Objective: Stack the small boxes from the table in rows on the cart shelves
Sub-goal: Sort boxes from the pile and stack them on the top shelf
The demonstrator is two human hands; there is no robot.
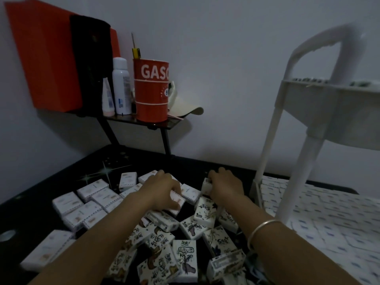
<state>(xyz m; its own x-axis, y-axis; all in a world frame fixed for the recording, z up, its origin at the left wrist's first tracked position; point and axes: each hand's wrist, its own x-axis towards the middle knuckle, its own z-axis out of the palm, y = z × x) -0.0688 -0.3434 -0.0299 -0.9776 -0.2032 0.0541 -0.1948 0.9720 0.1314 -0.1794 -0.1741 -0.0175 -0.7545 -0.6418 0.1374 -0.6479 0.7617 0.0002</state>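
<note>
Dim room, pale wall point(226, 58). White cart point(320, 112) at right. Black counter point(30, 202) near, small boxes point(96, 194) scattered flat, long axes mixed. Left grip point(162, 192) curled over flat box point(177, 200); right grip point(226, 186) pinching upright box point(206, 187).

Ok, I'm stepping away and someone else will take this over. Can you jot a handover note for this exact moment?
Left hand grips a small box in the loose pile.
Right hand grips a second box, stood on edge.
The pile lies on the dark table.
Done: the cart has flat rows of boxes on its lower shelf; what is on the upper shelf is barely visible.
Left: move the pile onto the cart, row by row.
</note>
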